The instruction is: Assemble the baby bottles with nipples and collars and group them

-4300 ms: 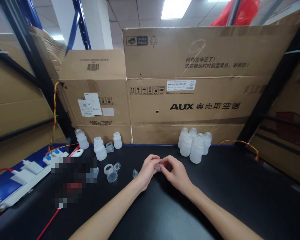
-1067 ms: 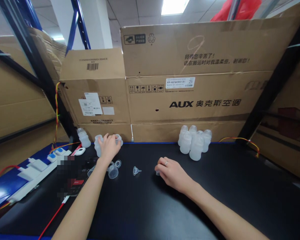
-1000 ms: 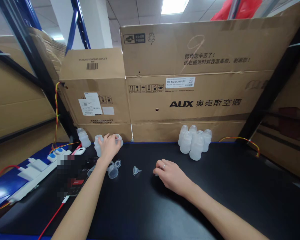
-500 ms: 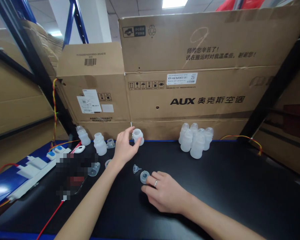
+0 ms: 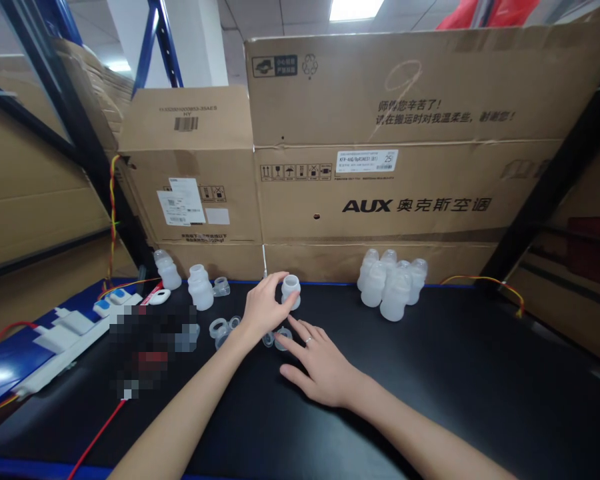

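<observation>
My left hand [image 5: 269, 305] has its thumb and fingers around a small translucent plastic bottle [image 5: 291, 287], which stands upright with its open neck facing up. My right hand [image 5: 323, 365] is open, palm down and fingers spread. Its fingertips reach a clear round collar ring [image 5: 283, 339], partly hidden by the index finger. Beside that ring lies a small clear funnel-shaped piece [image 5: 268, 339]. More clear rings [image 5: 219, 327] lie left of my left wrist, partly covered by the forearm.
Several capped bottles [image 5: 394, 293] stand grouped at the back right. At the back left are an uncapped bottle [image 5: 200, 288], a capped bottle [image 5: 167, 270] and a clear cap [image 5: 221, 287]. A power strip [image 5: 75, 343] lies at the left. Cardboard [image 5: 380, 233] walls the back.
My left hand has brought the bottle slightly right and nearer. My right hand has moved forward and spread its fingers, and the collar ring has shifted away from me, closer to the funnel-shaped piece.
</observation>
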A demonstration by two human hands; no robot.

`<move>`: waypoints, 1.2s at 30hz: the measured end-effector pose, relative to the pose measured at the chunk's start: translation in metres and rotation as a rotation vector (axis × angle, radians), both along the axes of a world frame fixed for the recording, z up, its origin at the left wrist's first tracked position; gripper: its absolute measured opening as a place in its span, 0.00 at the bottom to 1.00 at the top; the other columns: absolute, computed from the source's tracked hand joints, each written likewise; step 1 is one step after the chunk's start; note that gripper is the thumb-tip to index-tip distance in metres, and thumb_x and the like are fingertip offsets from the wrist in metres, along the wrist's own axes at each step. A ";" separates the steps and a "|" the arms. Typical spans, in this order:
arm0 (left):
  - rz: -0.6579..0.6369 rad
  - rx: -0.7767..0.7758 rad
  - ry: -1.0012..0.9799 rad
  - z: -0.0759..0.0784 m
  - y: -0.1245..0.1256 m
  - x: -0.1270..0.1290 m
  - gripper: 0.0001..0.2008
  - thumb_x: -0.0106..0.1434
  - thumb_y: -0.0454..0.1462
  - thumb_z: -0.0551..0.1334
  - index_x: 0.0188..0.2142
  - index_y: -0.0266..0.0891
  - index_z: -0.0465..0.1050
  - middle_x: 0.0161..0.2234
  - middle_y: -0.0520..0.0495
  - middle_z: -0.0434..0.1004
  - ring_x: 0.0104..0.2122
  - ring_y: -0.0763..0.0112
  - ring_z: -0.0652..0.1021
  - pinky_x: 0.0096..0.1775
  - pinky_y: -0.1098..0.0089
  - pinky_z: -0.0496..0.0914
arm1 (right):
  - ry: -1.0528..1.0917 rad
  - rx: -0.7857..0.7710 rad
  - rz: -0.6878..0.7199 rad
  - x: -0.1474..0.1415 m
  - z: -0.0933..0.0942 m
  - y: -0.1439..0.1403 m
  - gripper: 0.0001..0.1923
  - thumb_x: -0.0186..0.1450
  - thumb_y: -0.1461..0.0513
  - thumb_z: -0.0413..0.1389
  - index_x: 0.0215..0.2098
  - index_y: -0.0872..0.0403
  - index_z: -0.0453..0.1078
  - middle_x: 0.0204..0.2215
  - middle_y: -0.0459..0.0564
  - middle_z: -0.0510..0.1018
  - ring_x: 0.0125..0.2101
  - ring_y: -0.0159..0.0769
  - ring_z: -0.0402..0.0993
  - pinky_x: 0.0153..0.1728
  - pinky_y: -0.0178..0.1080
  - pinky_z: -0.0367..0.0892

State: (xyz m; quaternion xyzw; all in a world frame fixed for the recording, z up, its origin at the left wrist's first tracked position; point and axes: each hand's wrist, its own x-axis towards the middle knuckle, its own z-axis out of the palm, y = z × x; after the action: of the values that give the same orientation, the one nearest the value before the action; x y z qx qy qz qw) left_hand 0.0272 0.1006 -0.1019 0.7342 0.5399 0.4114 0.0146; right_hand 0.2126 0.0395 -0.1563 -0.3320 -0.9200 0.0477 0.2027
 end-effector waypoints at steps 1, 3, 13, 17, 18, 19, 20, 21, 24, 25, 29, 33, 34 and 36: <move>0.008 -0.008 -0.011 -0.001 0.002 -0.001 0.18 0.65 0.43 0.64 0.53 0.48 0.71 0.53 0.51 0.79 0.52 0.63 0.79 0.52 0.64 0.73 | -0.002 -0.009 -0.004 -0.001 -0.001 0.003 0.28 0.76 0.48 0.47 0.71 0.44 0.56 0.70 0.55 0.52 0.66 0.53 0.53 0.63 0.56 0.57; 0.013 -0.025 -0.035 -0.002 0.004 -0.003 0.17 0.64 0.44 0.65 0.53 0.48 0.72 0.52 0.51 0.80 0.51 0.63 0.80 0.50 0.64 0.74 | 0.004 -0.024 0.003 -0.001 -0.001 0.006 0.27 0.77 0.50 0.47 0.71 0.44 0.56 0.68 0.52 0.58 0.66 0.51 0.55 0.63 0.55 0.57; -0.243 -0.213 -0.249 -0.012 0.003 0.008 0.17 0.62 0.42 0.67 0.50 0.44 0.75 0.48 0.48 0.81 0.44 0.66 0.81 0.42 0.68 0.75 | 0.520 0.334 -0.104 0.034 0.028 0.016 0.21 0.72 0.58 0.53 0.63 0.49 0.66 0.58 0.53 0.71 0.59 0.43 0.66 0.61 0.50 0.62; -0.482 -0.309 -0.299 -0.017 -0.011 0.028 0.18 0.63 0.42 0.66 0.52 0.44 0.76 0.48 0.46 0.80 0.42 0.68 0.81 0.41 0.69 0.76 | 0.531 0.331 -0.210 0.043 0.027 0.024 0.22 0.73 0.57 0.52 0.65 0.50 0.64 0.60 0.56 0.69 0.60 0.46 0.65 0.61 0.51 0.64; -0.505 -0.316 -0.298 -0.018 -0.015 0.032 0.18 0.63 0.41 0.66 0.53 0.44 0.76 0.47 0.46 0.80 0.42 0.68 0.80 0.41 0.69 0.76 | 0.507 0.297 -0.206 0.044 0.025 0.026 0.22 0.74 0.56 0.51 0.65 0.50 0.64 0.60 0.56 0.68 0.60 0.46 0.66 0.60 0.51 0.65; -0.513 -0.321 -0.296 -0.019 -0.018 0.035 0.18 0.63 0.40 0.65 0.53 0.44 0.76 0.47 0.46 0.80 0.42 0.68 0.80 0.42 0.69 0.76 | 0.487 0.258 -0.197 0.045 0.023 0.027 0.22 0.74 0.56 0.51 0.65 0.50 0.64 0.59 0.56 0.68 0.59 0.45 0.67 0.59 0.50 0.66; -0.511 -0.325 -0.297 -0.020 -0.020 0.038 0.18 0.62 0.38 0.65 0.52 0.44 0.76 0.47 0.46 0.80 0.41 0.68 0.80 0.42 0.68 0.76 | 0.475 0.222 -0.187 0.045 0.022 0.028 0.22 0.74 0.56 0.51 0.65 0.50 0.64 0.59 0.56 0.68 0.58 0.45 0.68 0.59 0.49 0.67; -0.507 -0.332 -0.301 -0.021 -0.021 0.039 0.18 0.62 0.37 0.65 0.52 0.44 0.76 0.46 0.46 0.80 0.41 0.68 0.80 0.42 0.68 0.76 | 0.473 0.193 -0.178 0.045 0.021 0.028 0.21 0.75 0.56 0.51 0.64 0.50 0.64 0.59 0.56 0.68 0.57 0.44 0.68 0.58 0.48 0.67; -0.508 -0.365 -0.350 -0.024 -0.019 0.040 0.17 0.61 0.39 0.66 0.51 0.44 0.76 0.45 0.47 0.81 0.41 0.67 0.80 0.42 0.68 0.76 | 0.491 0.157 -0.142 0.045 0.020 0.027 0.19 0.75 0.57 0.51 0.62 0.49 0.66 0.59 0.55 0.68 0.58 0.43 0.67 0.59 0.47 0.66; -0.515 -0.376 -0.373 -0.025 -0.018 0.040 0.17 0.61 0.39 0.66 0.51 0.44 0.77 0.44 0.47 0.81 0.41 0.67 0.80 0.42 0.67 0.76 | 0.492 0.153 -0.124 0.045 0.021 0.027 0.18 0.75 0.57 0.51 0.62 0.48 0.67 0.60 0.55 0.67 0.59 0.43 0.67 0.60 0.47 0.66; -0.533 -0.394 -0.442 -0.026 -0.017 0.041 0.16 0.61 0.41 0.67 0.48 0.42 0.78 0.42 0.46 0.82 0.41 0.65 0.80 0.43 0.66 0.75 | 0.510 0.098 -0.081 0.048 0.024 0.029 0.17 0.75 0.57 0.52 0.60 0.47 0.69 0.60 0.53 0.68 0.61 0.42 0.65 0.61 0.47 0.64; -0.540 -0.392 -0.434 -0.028 -0.019 0.043 0.15 0.65 0.44 0.65 0.49 0.43 0.77 0.43 0.46 0.82 0.42 0.65 0.80 0.46 0.65 0.75 | 0.541 0.033 -0.041 0.052 0.025 0.032 0.16 0.76 0.59 0.48 0.59 0.47 0.71 0.59 0.52 0.69 0.60 0.41 0.66 0.61 0.47 0.64; -0.547 -0.383 -0.427 -0.028 -0.019 0.042 0.14 0.66 0.44 0.65 0.49 0.43 0.78 0.43 0.46 0.82 0.42 0.65 0.80 0.46 0.65 0.75 | 0.547 0.033 -0.031 0.053 0.025 0.033 0.17 0.76 0.60 0.47 0.59 0.47 0.71 0.59 0.52 0.69 0.59 0.41 0.67 0.61 0.46 0.65; -0.558 -0.360 -0.402 -0.028 -0.020 0.041 0.13 0.66 0.44 0.64 0.48 0.44 0.78 0.43 0.46 0.81 0.43 0.65 0.80 0.48 0.65 0.75 | 0.559 0.045 -0.034 0.053 0.026 0.034 0.18 0.76 0.60 0.46 0.61 0.47 0.69 0.56 0.53 0.70 0.56 0.40 0.68 0.58 0.45 0.67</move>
State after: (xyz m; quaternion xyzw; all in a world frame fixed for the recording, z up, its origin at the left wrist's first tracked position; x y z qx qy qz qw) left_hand 0.0686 0.0802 -0.1300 0.7433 0.3693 0.4261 0.3600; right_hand 0.2652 0.0732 -0.1305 -0.3167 -0.8236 0.1135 0.4565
